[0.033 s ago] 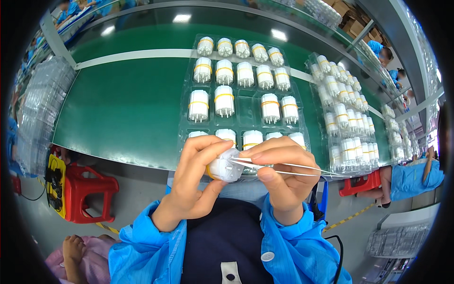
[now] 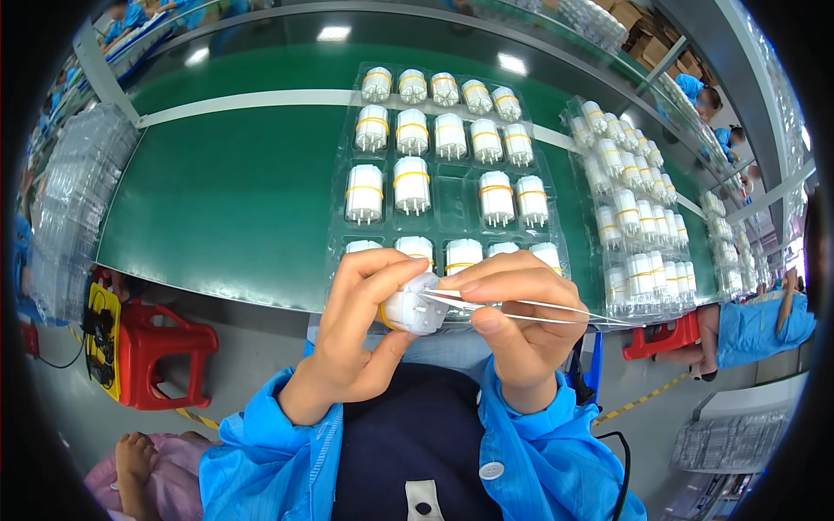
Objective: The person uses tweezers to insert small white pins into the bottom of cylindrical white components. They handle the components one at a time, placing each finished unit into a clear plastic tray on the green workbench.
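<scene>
My left hand point(image 2: 354, 334) is closed around a white plug adapter point(image 2: 412, 310) with a yellow band, its pin end turned to the right. In my right hand point(image 2: 526, 317) is a pair of thin metal tweezers point(image 2: 543, 319), pinched between thumb and fingers. The tweezer tips meet the pin face of the adapter; exactly what they touch is too small to tell. Just beyond my hands lies a clear plastic tray point(image 2: 452, 198) with rows of similar banded white adapters point(image 2: 412, 184). One pocket in its third row from the back has no adapter.
The tray rests on a green worktable point(image 2: 217, 200). More filled trays point(image 2: 638, 217) stand to the right. Stacked clear trays point(image 2: 78, 208) are at the left edge. A red stool point(image 2: 161, 356) stands lower left. Another person's hand point(image 2: 135, 456) shows at lower left; co-workers sit at right.
</scene>
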Motion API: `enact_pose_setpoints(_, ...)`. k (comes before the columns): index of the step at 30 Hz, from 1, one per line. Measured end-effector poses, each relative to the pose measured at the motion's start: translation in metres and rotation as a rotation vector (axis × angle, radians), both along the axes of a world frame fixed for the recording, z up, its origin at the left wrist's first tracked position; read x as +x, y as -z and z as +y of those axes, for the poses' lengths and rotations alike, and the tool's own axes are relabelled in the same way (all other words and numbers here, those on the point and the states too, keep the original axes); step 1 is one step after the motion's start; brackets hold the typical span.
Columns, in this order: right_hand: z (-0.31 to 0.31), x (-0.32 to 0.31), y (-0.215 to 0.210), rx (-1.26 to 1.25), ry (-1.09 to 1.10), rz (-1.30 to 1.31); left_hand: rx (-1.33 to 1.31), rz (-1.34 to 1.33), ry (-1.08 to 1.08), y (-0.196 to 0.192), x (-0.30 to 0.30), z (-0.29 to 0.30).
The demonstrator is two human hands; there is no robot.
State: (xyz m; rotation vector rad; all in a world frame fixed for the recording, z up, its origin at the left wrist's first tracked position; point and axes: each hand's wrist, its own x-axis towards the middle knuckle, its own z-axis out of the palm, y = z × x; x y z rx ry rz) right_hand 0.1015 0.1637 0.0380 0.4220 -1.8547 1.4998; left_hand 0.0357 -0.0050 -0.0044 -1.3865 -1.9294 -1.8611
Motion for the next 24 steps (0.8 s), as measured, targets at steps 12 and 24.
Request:
enact_pose_setpoints(12,0.000,0.000,0.004,-0.058,-0.033,-0.040,0.021,-0.031,0.024,0.002,0.000,-0.001)
enact_pose_setpoints(24,0.000,0.000,-0.009,0.172,0.047,-0.054,0.003,0.103,-0.043,0.007,-0.002,0.001)
